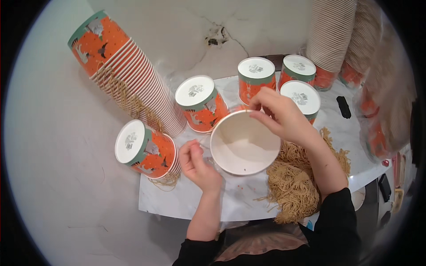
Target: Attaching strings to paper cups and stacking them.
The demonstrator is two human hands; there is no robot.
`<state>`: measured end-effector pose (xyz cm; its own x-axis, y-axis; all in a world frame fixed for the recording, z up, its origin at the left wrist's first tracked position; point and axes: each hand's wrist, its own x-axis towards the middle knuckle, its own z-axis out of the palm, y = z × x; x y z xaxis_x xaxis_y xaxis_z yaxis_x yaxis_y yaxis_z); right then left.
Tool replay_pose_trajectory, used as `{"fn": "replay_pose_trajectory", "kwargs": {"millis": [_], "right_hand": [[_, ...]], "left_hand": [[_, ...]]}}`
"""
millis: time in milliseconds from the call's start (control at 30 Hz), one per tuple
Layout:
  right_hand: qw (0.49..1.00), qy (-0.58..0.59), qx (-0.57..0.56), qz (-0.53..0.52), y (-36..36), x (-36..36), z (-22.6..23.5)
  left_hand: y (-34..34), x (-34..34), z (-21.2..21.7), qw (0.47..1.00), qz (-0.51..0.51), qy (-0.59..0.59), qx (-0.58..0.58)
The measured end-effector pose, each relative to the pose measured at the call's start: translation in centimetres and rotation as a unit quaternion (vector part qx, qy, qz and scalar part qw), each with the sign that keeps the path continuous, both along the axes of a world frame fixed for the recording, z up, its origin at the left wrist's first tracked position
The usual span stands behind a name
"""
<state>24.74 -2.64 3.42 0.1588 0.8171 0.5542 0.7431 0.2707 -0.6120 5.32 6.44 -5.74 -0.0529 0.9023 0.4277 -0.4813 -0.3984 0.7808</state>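
Note:
An open white-lined paper tub [246,146] is in front of me, its mouth facing up toward me. At its far right rim, my right hand [279,116] is closed in a pinch, with the thumb tip over the inner edge; a tiny tan bit shows by the fingertips. Beside the left rim, my left hand [199,168] has its fingers curled together; what they hold, if anything, is too small to make out. Under my right forearm lies a heap of tan cords [293,188].
Upside-down orange and green tubs [195,91] stand around the table [177,204]. A tall leaning stack of nested tubs [142,84], with cords on it, rises at left; a shorter stack [151,150] is nearer. Plastic-wrapped stacks [330,35] and a black object [343,107] are at right.

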Motion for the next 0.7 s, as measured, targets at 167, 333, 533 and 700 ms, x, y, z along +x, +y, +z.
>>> {"fn": "replay_pose_trajectory", "kwargs": {"millis": [167, 333, 533, 700], "right_hand": [[0.997, 0.071, -0.010, -0.001, -0.5, 0.9, 0.6], [0.999, 0.018, -0.034, 0.011, 0.1, 1.5, -0.3], [0.997, -0.059, -0.054, -0.013, 0.5, 2.3, -1.5], [0.983, -0.142, 0.009, -0.117, 1.1, 2.7, -2.5]], "left_hand": [[0.2, -0.9, 0.1, 0.982, -0.142, -0.120, 0.016], [0.8, -1.9, 1.0, 0.951, -0.211, -0.219, -0.049], [1.1, -1.6, 0.9, 0.982, 0.005, -0.187, -0.020], [0.0, -1.3, 0.4, 0.985, 0.043, -0.140, 0.090]]}}
